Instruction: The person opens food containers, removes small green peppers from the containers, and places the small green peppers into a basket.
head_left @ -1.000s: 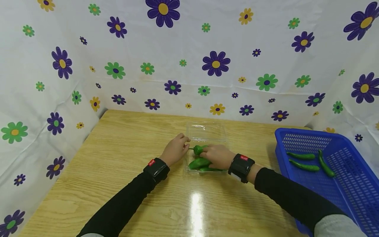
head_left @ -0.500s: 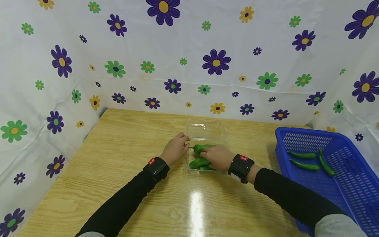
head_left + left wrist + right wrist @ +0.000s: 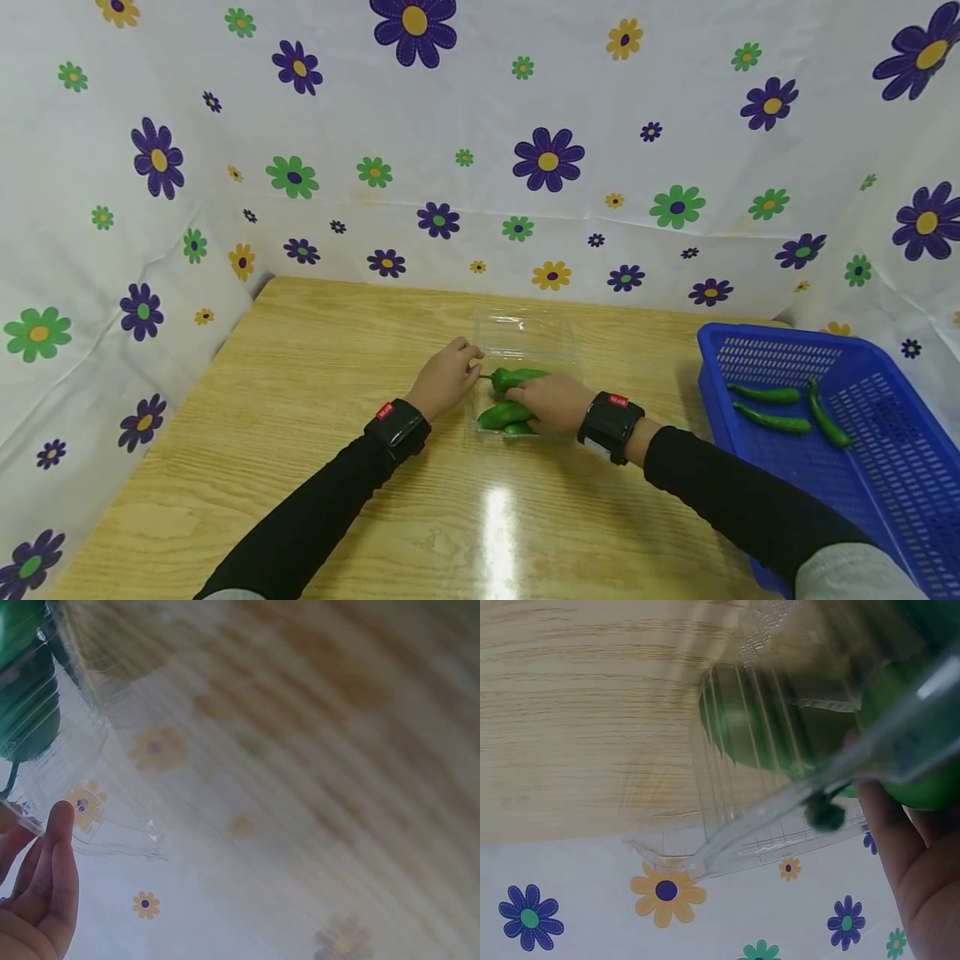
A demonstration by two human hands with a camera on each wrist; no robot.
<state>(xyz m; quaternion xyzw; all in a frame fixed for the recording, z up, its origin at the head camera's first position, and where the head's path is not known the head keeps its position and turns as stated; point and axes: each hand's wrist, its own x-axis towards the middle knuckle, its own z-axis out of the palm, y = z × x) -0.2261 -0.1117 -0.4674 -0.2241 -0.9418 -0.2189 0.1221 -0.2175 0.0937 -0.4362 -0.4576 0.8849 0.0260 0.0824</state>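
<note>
A clear plastic clamshell box (image 3: 472,417) lies open on the table with several green peppers inside. My left hand (image 3: 444,379) pinches its left rim; in the left wrist view the fingers (image 3: 58,855) meet at the thin plastic edge. My right hand (image 3: 553,402) reaches into the box from the right, its fingers curled at a green pepper (image 3: 926,776). The rear pepper (image 3: 510,379) lies crosswise, stem to the left. Closer to me a thick pepper (image 3: 504,414) shows, with another partly under the hand. The right hand covers the box's right part.
A blue plastic basket (image 3: 738,492) stands at the right with several long green peppers (image 3: 772,418) in it. The box's raised clear lid (image 3: 525,333) is on the far side. A flowered white cloth (image 3: 337,125) bounds the wooden table (image 3: 315,350) behind and at the sides.
My right fingers have slid down toward me, off the rear pepper, so more of its length shows. The front pepper is more covered by the hand. The left hand stays in place.
</note>
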